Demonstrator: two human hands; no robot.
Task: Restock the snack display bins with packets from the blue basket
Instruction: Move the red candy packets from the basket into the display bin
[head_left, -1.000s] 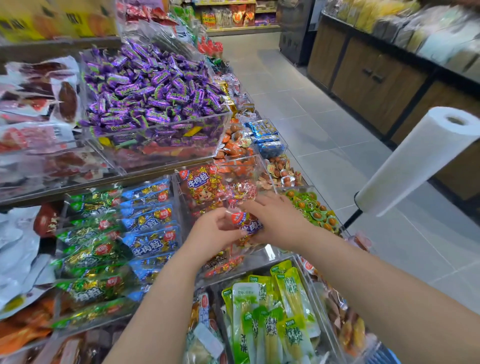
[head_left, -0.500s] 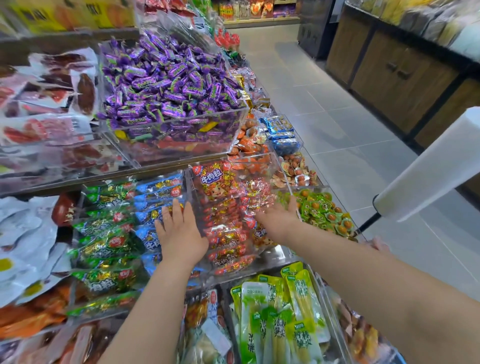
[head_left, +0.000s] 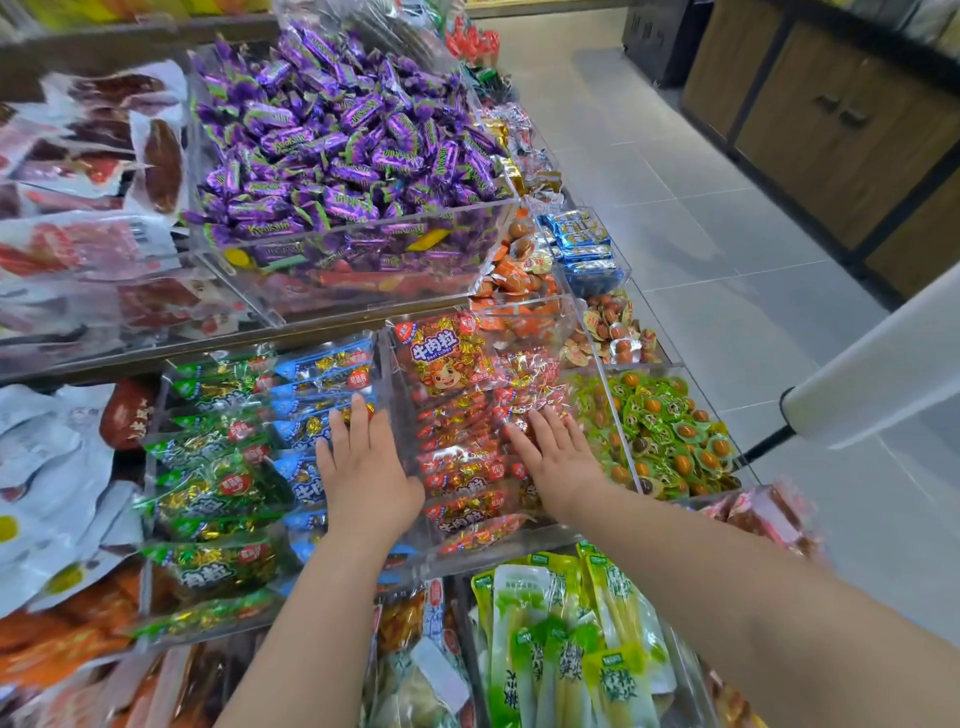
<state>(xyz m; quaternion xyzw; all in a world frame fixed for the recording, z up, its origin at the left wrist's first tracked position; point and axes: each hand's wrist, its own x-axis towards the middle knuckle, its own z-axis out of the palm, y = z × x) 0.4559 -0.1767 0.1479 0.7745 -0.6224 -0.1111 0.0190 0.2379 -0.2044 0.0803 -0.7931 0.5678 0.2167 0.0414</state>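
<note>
A clear acrylic bin (head_left: 387, 364) in the middle of the display holds rows of red beef-snack packets (head_left: 457, 457). My left hand (head_left: 363, 473) lies flat, fingers spread, on the blue packets (head_left: 317, 384) at the bin's left wall. My right hand (head_left: 558, 457) lies flat with fingers spread on the right side of the red packets. Neither hand holds anything. The blue basket is not in view.
Green packets (head_left: 213, 478) fill the bin to the left, green-wrapped eggs (head_left: 670, 436) the one to the right. Purple candies (head_left: 337, 135) heap in a raised bin behind. Yellow-green pouches (head_left: 566, 654) lie in front. A white bag roll (head_left: 883, 374) juts out over the tiled aisle.
One second ago both hands held a red packet over the bin. They have let it go and now rest flat, the left on the blue packets, the right on the red ones.
</note>
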